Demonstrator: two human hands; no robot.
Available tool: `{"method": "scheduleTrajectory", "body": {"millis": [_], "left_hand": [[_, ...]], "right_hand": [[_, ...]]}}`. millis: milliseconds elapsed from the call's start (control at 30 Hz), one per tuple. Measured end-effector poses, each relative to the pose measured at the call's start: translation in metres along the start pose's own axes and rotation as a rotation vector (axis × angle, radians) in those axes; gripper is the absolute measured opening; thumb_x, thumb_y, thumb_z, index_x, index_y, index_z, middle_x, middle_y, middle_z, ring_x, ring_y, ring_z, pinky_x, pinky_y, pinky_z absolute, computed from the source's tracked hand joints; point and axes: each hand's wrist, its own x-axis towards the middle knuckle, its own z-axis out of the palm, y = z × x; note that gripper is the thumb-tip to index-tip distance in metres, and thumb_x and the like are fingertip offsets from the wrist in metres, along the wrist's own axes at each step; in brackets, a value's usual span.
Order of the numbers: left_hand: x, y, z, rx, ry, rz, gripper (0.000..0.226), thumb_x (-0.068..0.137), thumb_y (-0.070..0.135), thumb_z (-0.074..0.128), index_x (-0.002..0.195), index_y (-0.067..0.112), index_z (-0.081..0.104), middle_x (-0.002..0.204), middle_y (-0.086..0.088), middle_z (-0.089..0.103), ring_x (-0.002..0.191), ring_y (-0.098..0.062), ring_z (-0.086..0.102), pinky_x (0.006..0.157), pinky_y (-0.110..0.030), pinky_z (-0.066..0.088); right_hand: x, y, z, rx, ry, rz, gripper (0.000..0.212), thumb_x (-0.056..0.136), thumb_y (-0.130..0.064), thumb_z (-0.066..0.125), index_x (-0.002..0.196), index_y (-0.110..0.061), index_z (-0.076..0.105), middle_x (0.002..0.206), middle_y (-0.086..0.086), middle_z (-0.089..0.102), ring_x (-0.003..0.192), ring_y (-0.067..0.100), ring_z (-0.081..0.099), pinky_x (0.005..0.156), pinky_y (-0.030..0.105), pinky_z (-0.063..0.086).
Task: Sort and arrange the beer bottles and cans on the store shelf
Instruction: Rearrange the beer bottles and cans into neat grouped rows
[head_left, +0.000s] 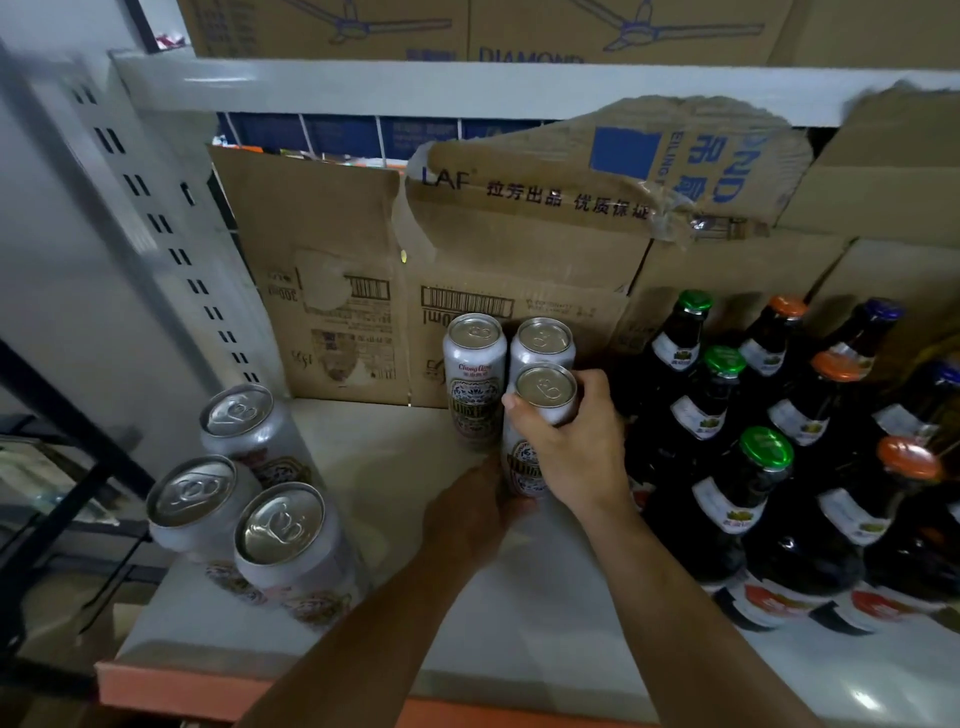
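Both the left hand (475, 506) and right hand (569, 441) grip one can (545, 388) of six, beside eight bottles (727, 499).

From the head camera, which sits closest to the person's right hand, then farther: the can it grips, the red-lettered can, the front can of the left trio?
1. Gripped can, inside the right hand.
2. Red-lettered can, upright just behind and left.
3. Front can of the left trio, far left.

Grips a beer can (545, 387) near its top with the right hand (566, 441), thumb on its left side; cups its base with the left hand (475, 506).
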Motion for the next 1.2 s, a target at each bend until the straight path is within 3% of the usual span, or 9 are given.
{"method": "scheduleTrajectory", "body": {"millis": [300, 433, 600, 733, 800, 867, 1033, 1133, 1200], "left_hand": [[0.001, 0.006, -0.006, -0.033, -0.061, -0.027, 0.059, 0.083, 0.052, 0.067, 0.135, 0.033, 0.046, 0.125, -0.003, 0.064, 0.113, -0.028, 0.061, 0.082, -0.029, 0.046], [-0.010, 0.004, -0.013, -0.039, -0.146, 0.043, 0.073, 0.086, 0.050, 0.065, 0.146, 0.021, 0.033, 0.136, -0.003, 0.054, 0.122, -0.024, 0.053, 0.089, -0.026, 0.041], [-0.022, -0.002, -0.018, 0.032, -0.207, -0.040, 0.083, 0.093, 0.048, 0.055, 0.154, 0.010, 0.012, 0.139, -0.018, 0.050, 0.126, -0.029, 0.048, 0.100, -0.030, 0.038], [-0.039, -0.004, -0.023, 0.041, -0.233, -0.030, 0.071, 0.095, 0.044, 0.054, 0.150, 0.010, 0.025, 0.129, -0.018, 0.057, 0.119, -0.029, 0.055, 0.097, -0.032, 0.046], [-0.052, -0.005, -0.028, 0.009, -0.249, 0.014, 0.057, 0.096, 0.039, 0.054, 0.143, 0.010, 0.039, 0.118, -0.016, 0.065, 0.107, -0.025, 0.062, 0.084, -0.021, 0.049], [-0.064, -0.003, -0.034, -0.014, -0.265, 0.051, 0.044, 0.097, 0.037, 0.053, 0.132, 0.010, 0.052, 0.108, -0.012, 0.069, 0.094, -0.021, 0.065, 0.068, -0.014, 0.044], [-0.092, -0.003, -0.047, 0.075, -0.296, 0.134, 0.034, 0.099, 0.032, 0.046, 0.099, 0.005, 0.066, 0.098, -0.011, 0.069, 0.092, -0.025, 0.066, 0.078, -0.030, 0.050], [-0.107, -0.008, -0.055, 0.023, -0.303, 0.149, 0.028, 0.098, 0.024, 0.047, 0.094, 0.008, 0.069, 0.082, -0.002, 0.065, 0.069, -0.012, 0.060, 0.060, -0.016, 0.045], [-0.117, -0.011, -0.061, 0.027, -0.322, 0.173, 0.027, 0.098, 0.022, 0.046, 0.094, 0.010, 0.070, 0.084, -0.002, 0.064, 0.071, -0.007, 0.054, 0.056, -0.009, 0.036]], "right_hand": [[-0.006, -0.005, 0.001, 0.016, 0.019, 0.025, 0.045, 0.074, -0.041, 0.081, 0.104, -0.022, 0.053, 0.100, -0.004, 0.067, 0.089, 0.005, 0.064, 0.066, 0.010, 0.044], [-0.012, -0.011, -0.002, -0.034, 0.013, 0.010, 0.049, 0.078, -0.042, 0.078, 0.114, -0.017, 0.058, 0.104, -0.004, 0.068, 0.094, 0.009, 0.064, 0.071, 0.012, 0.044], [-0.018, -0.012, -0.006, -0.148, -0.023, -0.027, 0.067, 0.082, -0.049, 0.071, 0.132, -0.011, 0.051, 0.123, 0.004, 0.064, 0.114, 0.020, 0.060, 0.087, 0.027, 0.046], [-0.034, -0.017, -0.010, -0.198, 0.015, -0.022, 0.084, 0.085, -0.048, 0.068, 0.148, -0.004, 0.033, 0.143, 0.013, 0.050, 0.133, 0.027, 0.045, 0.105, 0.032, 0.039], [-0.047, -0.017, -0.009, -0.206, 0.075, -0.023, 0.079, 0.088, -0.045, 0.065, 0.147, -0.004, 0.033, 0.141, 0.016, 0.049, 0.132, 0.029, 0.046, 0.109, 0.039, 0.039], [-0.057, -0.016, -0.006, -0.183, 0.152, -0.062, 0.062, 0.090, -0.038, 0.065, 0.139, -0.006, 0.043, 0.126, 0.014, 0.057, 0.116, 0.029, 0.056, 0.098, 0.046, 0.049], [-0.079, -0.017, 0.001, -0.198, 0.148, 0.011, 0.032, 0.094, -0.023, 0.061, 0.121, -0.005, 0.057, 0.108, 0.008, 0.065, 0.098, 0.020, 0.062, 0.078, 0.024, 0.044], [-0.090, -0.014, 0.005, -0.198, 0.075, 0.079, 0.024, 0.095, -0.022, 0.059, 0.114, -0.008, 0.063, 0.100, 0.008, 0.069, 0.092, 0.022, 0.063, 0.076, 0.025, 0.043], [-0.095, -0.013, 0.011, -0.183, 0.057, 0.086, 0.018, 0.094, -0.020, 0.060, 0.106, -0.008, 0.067, 0.093, 0.005, 0.069, 0.086, 0.022, 0.063, 0.075, 0.027, 0.045]]}}
